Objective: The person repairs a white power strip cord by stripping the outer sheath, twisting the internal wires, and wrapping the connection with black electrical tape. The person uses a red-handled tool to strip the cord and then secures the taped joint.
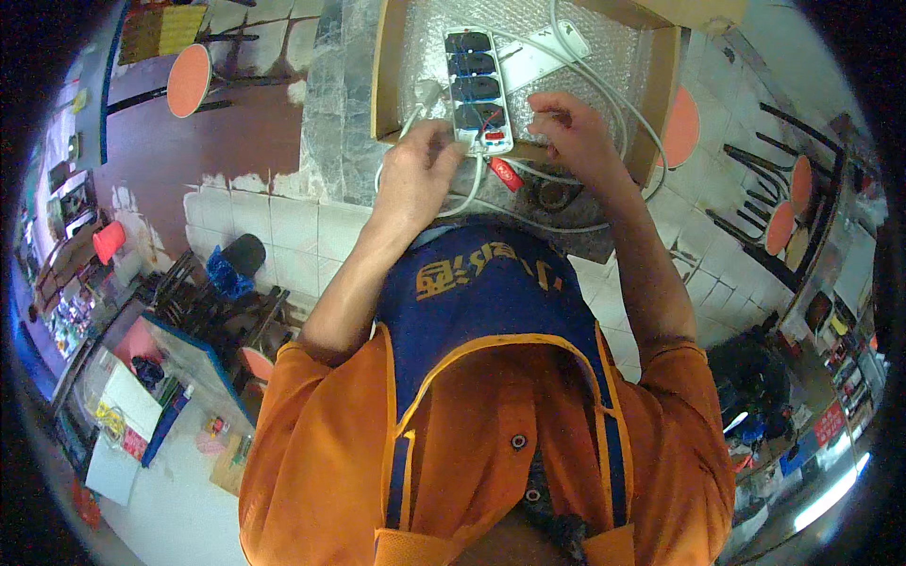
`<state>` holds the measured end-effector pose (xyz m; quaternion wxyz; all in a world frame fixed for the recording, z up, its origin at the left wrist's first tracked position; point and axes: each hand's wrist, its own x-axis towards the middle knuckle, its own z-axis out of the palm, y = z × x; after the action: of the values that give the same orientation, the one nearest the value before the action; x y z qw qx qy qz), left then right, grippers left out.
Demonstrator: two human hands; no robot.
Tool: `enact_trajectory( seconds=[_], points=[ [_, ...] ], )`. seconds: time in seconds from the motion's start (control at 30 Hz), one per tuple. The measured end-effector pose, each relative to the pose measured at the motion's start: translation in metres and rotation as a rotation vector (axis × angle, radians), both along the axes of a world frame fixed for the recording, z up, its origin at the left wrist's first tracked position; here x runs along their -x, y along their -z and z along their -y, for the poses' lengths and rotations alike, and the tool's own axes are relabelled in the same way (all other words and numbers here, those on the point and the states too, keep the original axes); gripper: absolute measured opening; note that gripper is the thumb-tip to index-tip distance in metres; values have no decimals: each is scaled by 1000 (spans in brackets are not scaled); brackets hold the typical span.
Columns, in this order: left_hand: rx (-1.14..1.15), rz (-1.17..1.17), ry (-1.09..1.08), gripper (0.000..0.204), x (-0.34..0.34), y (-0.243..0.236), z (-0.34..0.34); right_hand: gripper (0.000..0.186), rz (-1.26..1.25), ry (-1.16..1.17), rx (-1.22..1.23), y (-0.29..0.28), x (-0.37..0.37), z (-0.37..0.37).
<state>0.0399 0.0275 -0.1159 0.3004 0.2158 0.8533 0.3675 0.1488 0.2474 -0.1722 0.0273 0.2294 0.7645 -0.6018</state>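
Observation:
An uncovered white power strip lies upright in the picture over a cardboard box, its dark socket parts and thin red and blue wires exposed. A red switch shows near its lower end. My left hand is at the strip's lower left corner, fingers bent and thumb against the edge. To the right, my right hand is raised apart from the strip, its fingers curved with a gap between them and nothing visible in them. A long white panel lies beside the strip. A white cord leaves the lower end, next to a red tag.
Bubble wrap lines the cardboard box, which rests on a grey stone-patterned table. Loops of white cable cross the box and hang over its right side. Round-seated orange stools and tiled floor surround the table.

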Motion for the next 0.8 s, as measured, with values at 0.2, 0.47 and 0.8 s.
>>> enact_trajectory(
  seconds=[0.2,0.47,0.8],
  points=[
    [-45,138,-151,41,9,24,-17,30,329,-49,425,4,30,1],
    [-243,372,-306,44,-11,-14,-12,31,48,79,609,-21,20,24],
    [-492,376,-279,43,-20,-4,65,38,-165,-100,421,-24,39,73]
  ],
)
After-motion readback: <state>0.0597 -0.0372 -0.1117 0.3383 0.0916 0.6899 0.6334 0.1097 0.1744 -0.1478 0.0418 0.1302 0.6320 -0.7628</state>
